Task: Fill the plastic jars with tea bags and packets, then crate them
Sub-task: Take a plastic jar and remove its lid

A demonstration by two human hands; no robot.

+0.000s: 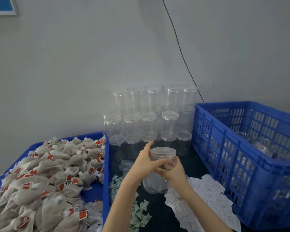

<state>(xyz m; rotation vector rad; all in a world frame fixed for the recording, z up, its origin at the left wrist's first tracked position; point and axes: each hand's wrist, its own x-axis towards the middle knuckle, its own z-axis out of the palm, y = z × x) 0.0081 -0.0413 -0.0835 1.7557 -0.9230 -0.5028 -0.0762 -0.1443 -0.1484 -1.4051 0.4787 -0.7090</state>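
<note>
A clear plastic jar [159,174] with its lid [163,152] on stands on the dark table in the middle of the view. My left hand [146,160] grips the lid's left side, forefinger pointing up. My right hand [172,173] wraps round the jar's body below the lid. Tea bags [45,174] with red tags fill a blue tray [105,185] on the left. Green packets [139,213] and white packets [209,195] lie loose near the jar. A blue crate [224,148] on the right holds several jars.
Several empty lidded jars [149,121] are stacked in rows against the grey wall behind the jar I hold. Another loose lid or jar [126,165] lies just left of it. A black cable [181,52] runs down the wall.
</note>
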